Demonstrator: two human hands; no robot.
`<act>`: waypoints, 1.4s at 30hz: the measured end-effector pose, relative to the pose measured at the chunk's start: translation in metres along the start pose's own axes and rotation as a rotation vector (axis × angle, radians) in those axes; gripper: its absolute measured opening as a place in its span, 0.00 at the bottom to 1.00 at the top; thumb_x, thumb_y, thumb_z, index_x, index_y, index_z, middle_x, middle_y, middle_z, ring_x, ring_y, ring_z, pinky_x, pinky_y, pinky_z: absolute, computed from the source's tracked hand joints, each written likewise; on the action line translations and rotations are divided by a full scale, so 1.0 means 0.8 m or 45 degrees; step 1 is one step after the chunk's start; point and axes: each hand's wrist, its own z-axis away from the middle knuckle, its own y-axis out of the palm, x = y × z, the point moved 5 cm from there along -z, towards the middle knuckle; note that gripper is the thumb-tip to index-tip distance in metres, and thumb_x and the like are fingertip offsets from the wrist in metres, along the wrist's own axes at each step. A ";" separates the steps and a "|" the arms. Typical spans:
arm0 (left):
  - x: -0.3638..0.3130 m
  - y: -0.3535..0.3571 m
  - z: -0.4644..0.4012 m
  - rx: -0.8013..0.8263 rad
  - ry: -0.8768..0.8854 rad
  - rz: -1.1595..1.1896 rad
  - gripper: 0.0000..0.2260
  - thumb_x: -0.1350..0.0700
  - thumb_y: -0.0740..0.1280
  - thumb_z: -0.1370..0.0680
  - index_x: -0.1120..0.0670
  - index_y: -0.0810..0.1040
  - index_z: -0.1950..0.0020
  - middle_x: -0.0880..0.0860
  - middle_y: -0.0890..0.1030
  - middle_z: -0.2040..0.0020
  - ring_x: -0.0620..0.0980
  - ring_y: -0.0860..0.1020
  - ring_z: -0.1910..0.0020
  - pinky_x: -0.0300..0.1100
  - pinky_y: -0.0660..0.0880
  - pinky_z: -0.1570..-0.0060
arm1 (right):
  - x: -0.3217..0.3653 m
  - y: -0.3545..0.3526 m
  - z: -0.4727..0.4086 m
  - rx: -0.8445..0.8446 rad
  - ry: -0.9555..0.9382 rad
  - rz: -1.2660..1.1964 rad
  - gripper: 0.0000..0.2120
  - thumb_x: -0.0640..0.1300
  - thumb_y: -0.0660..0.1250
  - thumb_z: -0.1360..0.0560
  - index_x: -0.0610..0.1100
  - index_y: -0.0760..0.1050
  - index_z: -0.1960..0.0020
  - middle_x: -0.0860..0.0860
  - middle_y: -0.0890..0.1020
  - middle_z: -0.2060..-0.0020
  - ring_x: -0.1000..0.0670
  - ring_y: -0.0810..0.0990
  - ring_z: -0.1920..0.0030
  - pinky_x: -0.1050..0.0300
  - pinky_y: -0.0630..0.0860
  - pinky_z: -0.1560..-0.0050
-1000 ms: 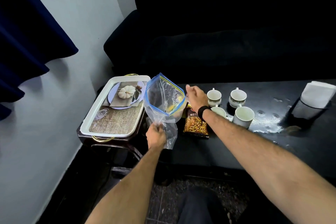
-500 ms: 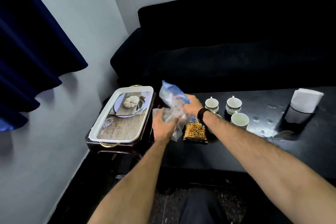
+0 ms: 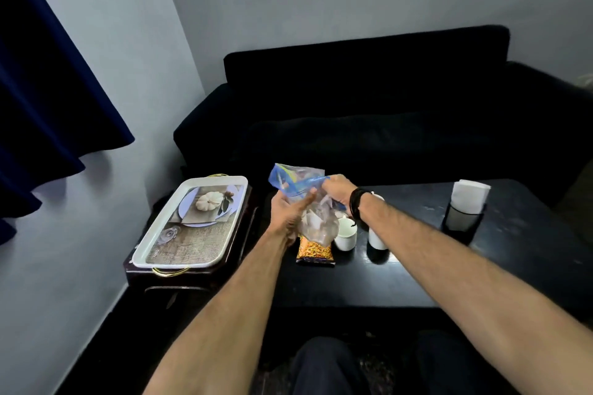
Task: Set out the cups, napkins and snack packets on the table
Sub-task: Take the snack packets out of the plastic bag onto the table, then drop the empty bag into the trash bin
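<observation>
A see-through plastic zip bag with a blue strip along its mouth (image 3: 308,202) is up in the air, above the left end of the shiny black low table (image 3: 417,266). Both hands have it. The left hand (image 3: 288,212) is curled around the side of the bag, with the thumb pressed on the front. The right hand (image 3: 337,191), which has a dark band on its wrist, pinches the blue mouth at the top.

The bag looks thin, soft and very light. It is crumpled and will flop, so it seems best to grip it by the blue strip, which is the firmest part. It may be slippery too. I cannot tell what is inside it.

Right under the bag lies an orange and yellow snack packet (image 3: 314,250), flat on the table. It probably crackles and bends, and its edges look like a good place to lift it.

Just beside the packet stands a small white cup (image 3: 346,234), and another white cup (image 3: 378,239) is partly hidden behind the right arm. Cups are hard and can break, so they want a gentle hand.

Farther right, a stack of white paper napkins (image 3: 470,199) stands in a dark holder (image 3: 462,224).

To the left, on a small dark side stand (image 3: 141,276), sits a white tray with gold handles and a pumpkin picture (image 3: 160,234).
</observation>
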 end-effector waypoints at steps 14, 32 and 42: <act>-0.003 0.154 0.001 0.155 -0.341 -0.039 0.16 0.75 0.53 0.26 0.59 0.76 0.52 0.56 0.78 0.65 0.46 0.79 0.75 0.40 0.76 0.75 | 0.003 -0.120 0.077 -0.090 -0.702 0.679 0.42 0.45 0.78 0.31 0.55 0.59 0.23 0.43 0.52 0.22 0.45 0.46 0.21 0.51 0.60 0.26; 0.255 0.430 0.144 1.248 -0.239 -1.310 0.28 0.60 0.74 0.27 0.54 0.70 0.28 0.56 0.74 0.32 0.53 0.76 0.36 0.41 0.75 0.48 | -0.322 -0.492 0.306 -0.680 0.335 0.430 0.24 0.60 0.71 0.28 0.55 0.76 0.34 0.50 0.82 0.40 0.48 0.80 0.41 0.57 0.74 0.43; 0.435 0.507 0.245 1.713 -0.270 -1.671 0.26 0.52 0.73 0.27 0.51 0.73 0.29 0.52 0.74 0.31 0.51 0.75 0.34 0.39 0.69 0.36 | -0.580 -0.516 0.407 -0.271 1.099 0.690 0.31 0.67 0.59 0.25 0.48 0.71 0.30 0.40 0.74 0.32 0.39 0.75 0.35 0.49 0.73 0.38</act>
